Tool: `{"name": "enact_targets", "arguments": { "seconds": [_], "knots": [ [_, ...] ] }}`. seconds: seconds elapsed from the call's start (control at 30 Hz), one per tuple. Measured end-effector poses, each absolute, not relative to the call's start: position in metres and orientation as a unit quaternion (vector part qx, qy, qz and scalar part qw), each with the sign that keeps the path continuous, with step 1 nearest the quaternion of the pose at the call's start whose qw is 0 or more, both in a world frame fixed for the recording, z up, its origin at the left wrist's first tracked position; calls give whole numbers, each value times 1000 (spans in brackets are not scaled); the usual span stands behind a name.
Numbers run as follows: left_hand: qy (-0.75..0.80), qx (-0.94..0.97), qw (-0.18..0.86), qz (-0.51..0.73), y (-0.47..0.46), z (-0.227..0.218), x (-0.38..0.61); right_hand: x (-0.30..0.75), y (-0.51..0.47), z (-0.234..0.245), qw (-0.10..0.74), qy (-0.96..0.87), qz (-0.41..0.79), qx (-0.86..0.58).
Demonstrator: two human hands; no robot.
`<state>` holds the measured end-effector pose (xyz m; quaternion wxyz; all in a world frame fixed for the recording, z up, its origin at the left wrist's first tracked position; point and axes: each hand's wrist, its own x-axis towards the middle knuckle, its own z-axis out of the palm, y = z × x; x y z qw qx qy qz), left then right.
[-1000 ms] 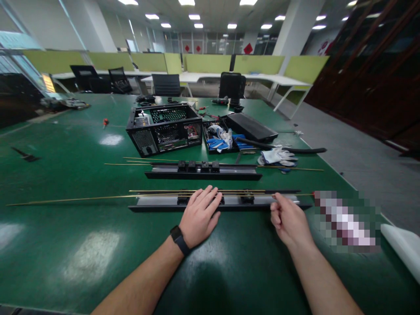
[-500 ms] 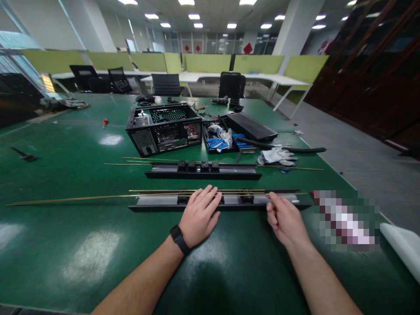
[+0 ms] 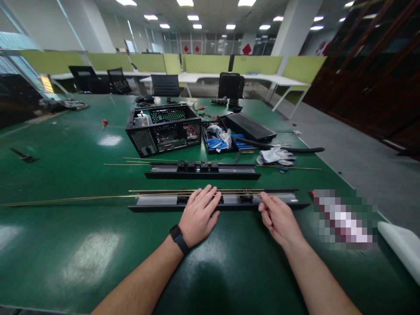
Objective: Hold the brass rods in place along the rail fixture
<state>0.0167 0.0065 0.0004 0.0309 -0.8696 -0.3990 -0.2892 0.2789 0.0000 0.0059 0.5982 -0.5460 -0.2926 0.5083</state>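
Note:
Across the table in front of me lies a long black channel (image 3: 157, 201) with a grey inside and several black blocks (image 3: 246, 197) in it. Thin brass rods (image 3: 75, 199) run along the channel, and some stick out far past its left end. My left hand (image 3: 200, 216), wearing a black watch, lies palm down over the channel and rods, fingers stretched out. My right hand (image 3: 278, 216) is closed in a pinch at the right end of a brass rod, over the right half of the channel. The fingertips partly hide that end.
A second black channel (image 3: 229, 176) with blocks and rods lies behind. Further back are an open computer case (image 3: 177, 135), a tray of gloves (image 3: 218, 139), a black panel (image 3: 251, 127) and a loose glove (image 3: 277, 156). A blurred-out object (image 3: 343, 218) lies at right.
My right hand has moved a little left along the channel. The pinched rod's left tip sits slightly further left. My left hand has stayed in place.

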Motion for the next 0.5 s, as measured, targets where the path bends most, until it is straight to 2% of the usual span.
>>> {"name": "enact_targets", "arguments": {
  "seconds": [0.07, 0.3, 0.5],
  "knots": [
    [-401, -869, 31, -288, 7, 0, 17, 277, 0, 6, 587, -293, 514, -553],
    [-399, -872, 31, -282, 6, 1, 16, 285, 0, 5, 652, -249, 472, -539],
    [-401, -869, 33, -287, 6, 2, 16, 276, 0, 4, 598, -290, 525, -532]
  ]
}}
